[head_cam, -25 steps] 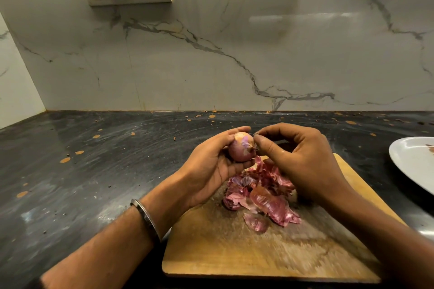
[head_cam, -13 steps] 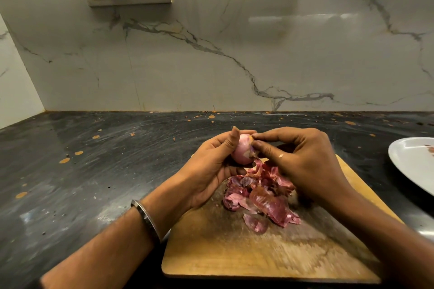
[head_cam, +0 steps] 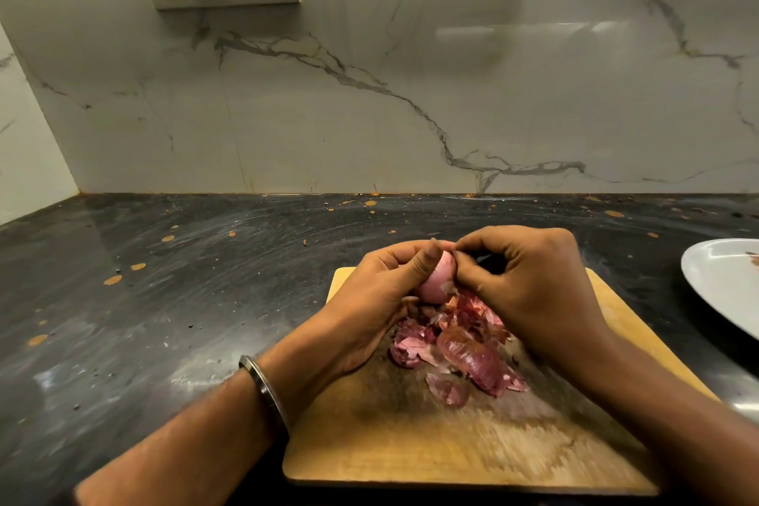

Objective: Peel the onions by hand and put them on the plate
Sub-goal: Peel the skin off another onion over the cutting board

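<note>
**Stripping the last skin from a small onion**

While the left hand point(head_cam: 382, 300) cradles the onion point(head_cam: 437, 279) just above centre of the frame, its fingers and thumb curled round the bulb, the grip looks right for this step: firm enough to stop the bulb turning, loose enough to roll it. Pale pink flesh shows between the two hands, so most of the skin seems to be off already. Directly below, a heap of peels point(head_cam: 456, 349) lies on the wooden cutting board point(head_cam: 410, 460), a good place to drop the next scrap.

To the right of the onion, the right hand point(head_cam: 530, 292) has its fingertips pinched at the bulb's upper right side, apparently on a flap of skin, though the flap itself is too small to make out. My advice would be to pull along the bulb's curve rather than straight out, turning it with the left thumb. At the far right edge, the white plate point(head_cam: 723, 283) waits, well apart from the onion.
</note>
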### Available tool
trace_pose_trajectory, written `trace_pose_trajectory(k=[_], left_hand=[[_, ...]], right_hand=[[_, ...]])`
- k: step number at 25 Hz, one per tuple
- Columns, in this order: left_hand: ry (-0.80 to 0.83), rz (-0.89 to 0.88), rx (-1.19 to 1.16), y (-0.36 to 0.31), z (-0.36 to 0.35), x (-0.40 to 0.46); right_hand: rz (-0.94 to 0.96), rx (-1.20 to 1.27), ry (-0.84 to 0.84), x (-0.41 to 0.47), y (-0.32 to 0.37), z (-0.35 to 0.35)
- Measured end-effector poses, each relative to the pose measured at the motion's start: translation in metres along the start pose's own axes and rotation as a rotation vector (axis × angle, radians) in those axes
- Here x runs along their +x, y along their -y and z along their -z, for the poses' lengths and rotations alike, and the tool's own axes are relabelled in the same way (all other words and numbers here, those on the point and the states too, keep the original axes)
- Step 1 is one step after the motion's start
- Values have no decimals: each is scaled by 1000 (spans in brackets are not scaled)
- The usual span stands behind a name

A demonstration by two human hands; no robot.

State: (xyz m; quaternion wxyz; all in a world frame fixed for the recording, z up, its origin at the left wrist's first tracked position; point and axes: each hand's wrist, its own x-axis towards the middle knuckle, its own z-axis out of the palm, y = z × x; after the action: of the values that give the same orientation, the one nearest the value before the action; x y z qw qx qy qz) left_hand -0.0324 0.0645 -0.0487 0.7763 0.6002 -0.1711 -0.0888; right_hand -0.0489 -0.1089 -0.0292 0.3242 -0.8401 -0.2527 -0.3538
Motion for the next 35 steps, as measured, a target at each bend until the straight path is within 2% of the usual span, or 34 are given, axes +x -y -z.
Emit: trace_pose_trajectory(k=[3, 7, 9, 23, 31, 35], left_hand=[[-14, 19, -14, -1, 1, 0], [-29, 39, -95, -5, 4, 2], [-38, 39, -97, -6, 5, 3], [-20, 14, 18, -1, -2, -1], [-78, 31, -134, -5, 2, 4], [-111, 29, -182, -8, 8, 5]], right_hand=[[-64, 80, -9, 0, -3, -2], [-164, 348, 64, 0, -1, -3], [-199, 390, 88, 2, -3, -2], [-44, -42, 36, 0, 5, -6], [-271, 128, -41, 2, -2, -5], [-304, 148, -30, 3, -1, -2]])
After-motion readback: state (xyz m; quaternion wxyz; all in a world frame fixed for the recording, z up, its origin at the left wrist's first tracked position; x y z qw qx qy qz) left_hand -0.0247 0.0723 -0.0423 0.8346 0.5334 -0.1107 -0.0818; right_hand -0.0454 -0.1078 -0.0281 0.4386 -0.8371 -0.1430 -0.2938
